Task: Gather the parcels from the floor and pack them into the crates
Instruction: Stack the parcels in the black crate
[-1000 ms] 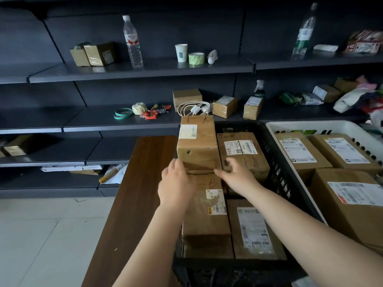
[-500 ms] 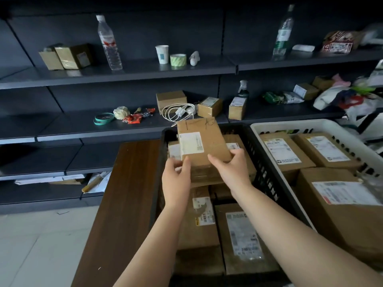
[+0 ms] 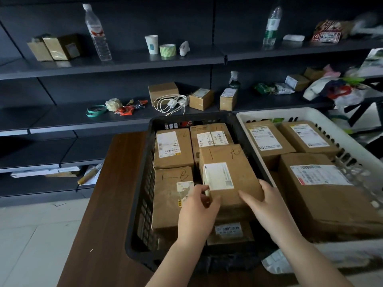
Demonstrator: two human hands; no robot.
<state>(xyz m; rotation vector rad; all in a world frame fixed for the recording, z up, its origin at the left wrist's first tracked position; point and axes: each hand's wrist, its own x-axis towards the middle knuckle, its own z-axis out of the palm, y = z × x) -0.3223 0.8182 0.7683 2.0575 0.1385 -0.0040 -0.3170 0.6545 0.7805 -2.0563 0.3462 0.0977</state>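
A black crate (image 3: 141, 195) on a dark wooden table (image 3: 107, 204) holds several brown cardboard parcels. Both my hands hold one labelled parcel (image 3: 226, 172) over the crate's right side, above other parcels. My left hand (image 3: 196, 210) grips its near left corner. My right hand (image 3: 267, 204) grips its near right edge, fingers spread on top. To the left lies a parcel marked B (image 3: 172, 195), and behind it another labelled parcel (image 3: 173, 148). A white crate (image 3: 352, 150) on the right holds three larger parcels.
Dark shelving (image 3: 124, 63) runs behind the table, with water bottles, a paper cup, tape rolls, a white cable and small boxes on it. Pale floor tiles (image 3: 31, 235) show at the lower left. Bags and clutter pile up at the far right.
The parcel in my hands has come from the crate's back left, been lifted, and moved right and nearer, over the right-hand stack. The view has shifted right.
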